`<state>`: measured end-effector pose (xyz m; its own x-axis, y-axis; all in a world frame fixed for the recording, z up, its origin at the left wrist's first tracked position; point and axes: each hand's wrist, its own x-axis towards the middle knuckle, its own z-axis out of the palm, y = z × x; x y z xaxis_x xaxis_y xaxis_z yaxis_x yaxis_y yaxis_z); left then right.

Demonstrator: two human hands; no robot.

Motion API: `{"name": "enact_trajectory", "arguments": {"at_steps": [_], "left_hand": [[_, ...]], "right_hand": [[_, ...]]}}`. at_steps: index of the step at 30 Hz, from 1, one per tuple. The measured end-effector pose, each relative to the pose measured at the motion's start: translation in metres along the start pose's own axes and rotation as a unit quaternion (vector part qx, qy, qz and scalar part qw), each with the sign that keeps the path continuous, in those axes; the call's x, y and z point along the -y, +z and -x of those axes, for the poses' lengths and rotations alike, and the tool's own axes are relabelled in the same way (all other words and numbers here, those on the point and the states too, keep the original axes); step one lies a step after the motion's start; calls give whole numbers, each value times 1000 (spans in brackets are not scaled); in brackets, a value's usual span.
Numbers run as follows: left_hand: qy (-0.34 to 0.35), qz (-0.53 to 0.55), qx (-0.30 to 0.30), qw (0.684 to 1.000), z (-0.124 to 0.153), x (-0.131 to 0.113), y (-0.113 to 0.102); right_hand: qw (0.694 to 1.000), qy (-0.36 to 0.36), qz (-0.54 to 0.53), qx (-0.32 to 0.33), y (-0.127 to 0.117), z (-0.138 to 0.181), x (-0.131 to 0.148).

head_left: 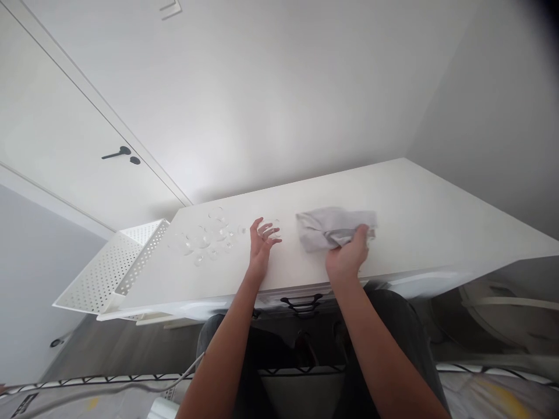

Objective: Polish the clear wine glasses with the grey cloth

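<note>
My left hand has its fingers curled around a clear glass above the white cabinet top. The fingers show through it, and its exact shape is hard to make out. My right hand grips a light grey cloth by its near right part. The cloth is folded and bunched, lying on or just over the cabinet top; some blur is on it. Left of my left hand stands a group of clear glasses, several of them close together, with faint outlines.
The white cabinet top runs along a wall, with black handles on its front. A white perforated rack adjoins its left end. Behind to the left is a door with a black handle. A pale cable lies at the lower left.
</note>
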<state>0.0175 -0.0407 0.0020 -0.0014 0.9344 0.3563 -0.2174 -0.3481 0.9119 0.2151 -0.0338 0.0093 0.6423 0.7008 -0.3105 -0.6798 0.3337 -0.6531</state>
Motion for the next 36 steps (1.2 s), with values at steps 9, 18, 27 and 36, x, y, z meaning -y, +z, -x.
{"name": "enact_trajectory", "arguments": {"at_steps": [9, 18, 27, 36], "left_hand": [[33, -145, 23, 989, 1, -2, 1], [33, -200, 93, 975, 2, -13, 4], [110, -123, 9, 986, 1, 0, 1], [48, -257, -98, 960, -4, -4, 6]], "right_hand": [[902, -14, 274, 333, -1, 53, -37], [845, -5, 236, 480, -1, 39, -27], [964, 101, 107, 220, 2, 22, -31], [878, 3, 252, 406, -3, 17, -1]]}}
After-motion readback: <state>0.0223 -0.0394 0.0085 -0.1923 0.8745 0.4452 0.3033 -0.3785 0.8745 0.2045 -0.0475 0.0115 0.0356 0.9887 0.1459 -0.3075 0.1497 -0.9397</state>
